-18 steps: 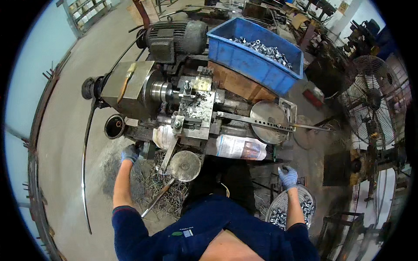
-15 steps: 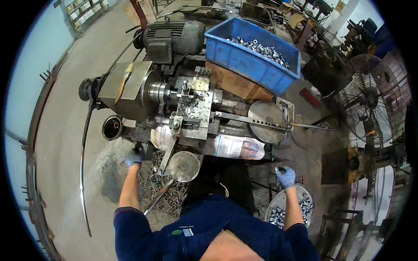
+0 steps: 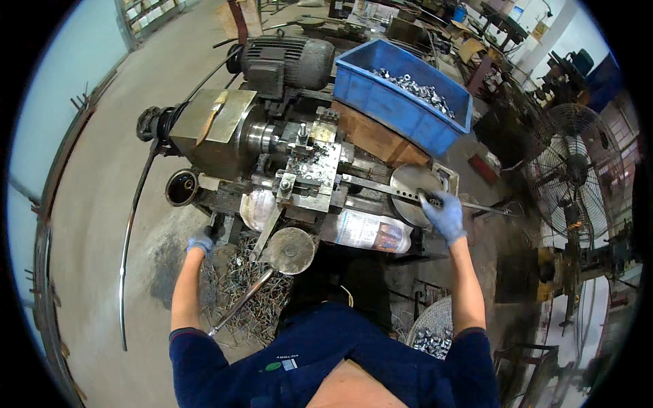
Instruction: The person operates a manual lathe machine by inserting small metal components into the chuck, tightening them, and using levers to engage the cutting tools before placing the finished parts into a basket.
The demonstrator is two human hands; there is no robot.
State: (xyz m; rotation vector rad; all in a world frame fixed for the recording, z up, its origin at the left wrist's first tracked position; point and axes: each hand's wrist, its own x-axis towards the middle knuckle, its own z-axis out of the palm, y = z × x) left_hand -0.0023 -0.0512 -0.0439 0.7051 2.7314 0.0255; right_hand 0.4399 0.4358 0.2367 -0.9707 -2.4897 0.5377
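Observation:
My left hand, in a blue-grey glove, is closed at a dark part low on the left side of a lathe-like machine; what it grips is hidden. My gloved right hand is over the edge of a round metal plate, beside a flat bar with a row of holes. Its fingers are curled, with something small and dark at them that I cannot make out. Between my arms, a round metal disc sits near a long lever. The machine's chuck faces the tool slide, which is littered with chips.
A blue crate of small metal parts stands behind on a wooden board. A round basket of similar parts is at lower right. A brush lies on the headstock. A caged fan stands right; metal shavings cover the floor below.
My right hand has moved up and forward from above the basket to the round plate and bar. My left hand stays at the machine's lower left. The whole view has shifted slightly.

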